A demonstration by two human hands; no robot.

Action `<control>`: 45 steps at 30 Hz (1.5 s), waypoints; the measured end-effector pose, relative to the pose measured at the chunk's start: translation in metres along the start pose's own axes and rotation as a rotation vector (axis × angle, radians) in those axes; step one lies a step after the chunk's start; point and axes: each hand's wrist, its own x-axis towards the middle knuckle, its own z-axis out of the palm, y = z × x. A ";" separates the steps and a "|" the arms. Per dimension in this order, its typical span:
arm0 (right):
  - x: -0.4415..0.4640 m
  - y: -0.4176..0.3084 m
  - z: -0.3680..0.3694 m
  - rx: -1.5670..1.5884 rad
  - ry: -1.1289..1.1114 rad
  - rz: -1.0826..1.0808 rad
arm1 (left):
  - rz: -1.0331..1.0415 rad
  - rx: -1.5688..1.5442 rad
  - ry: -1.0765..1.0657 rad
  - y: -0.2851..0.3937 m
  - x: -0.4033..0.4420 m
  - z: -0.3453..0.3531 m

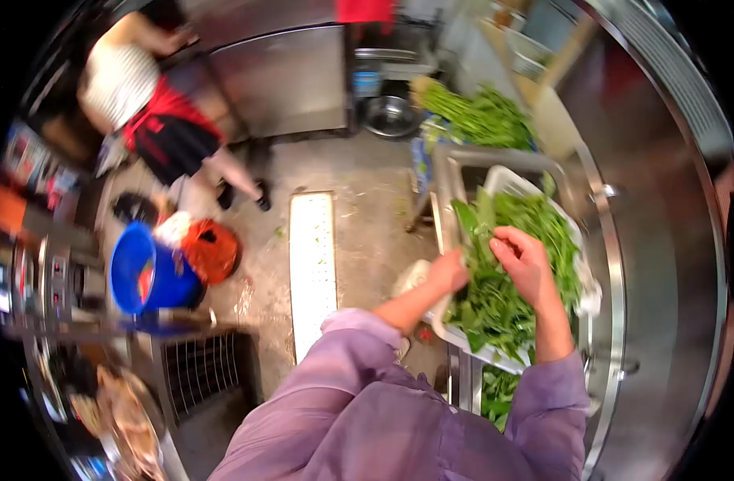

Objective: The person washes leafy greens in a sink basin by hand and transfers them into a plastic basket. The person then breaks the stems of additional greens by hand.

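The right hand (523,263) is curled over the leafy greens (550,260), thumb and fingertips close together by the upright leaves; whether they pinch one cannot be told; the left hand (450,271) is blurred at the greens' left edge, its grip unclear; the greens fill a white basket (502,178) at the metal sink (455,157); another bunch (495,116) lies beyond the sink; a person (146,88) stands well apart, near a blue bin (128,268).
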 end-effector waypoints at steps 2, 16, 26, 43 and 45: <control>0.031 -0.020 0.028 -0.094 -0.122 -0.196 | -0.080 -0.071 -0.024 0.008 -0.006 0.000; 0.074 -0.221 0.289 0.346 -0.847 -0.758 | 0.062 -0.148 0.032 0.002 -0.015 0.016; -0.038 -0.021 0.034 0.180 0.082 -0.106 | 0.158 -0.340 -0.095 -0.030 -0.015 0.018; -0.371 0.412 -0.094 0.051 1.039 1.114 | -0.076 -0.211 -0.284 -0.034 0.037 -0.038; -0.330 0.407 -0.107 0.143 0.791 1.063 | -0.144 -0.190 -0.262 -0.009 0.022 -0.028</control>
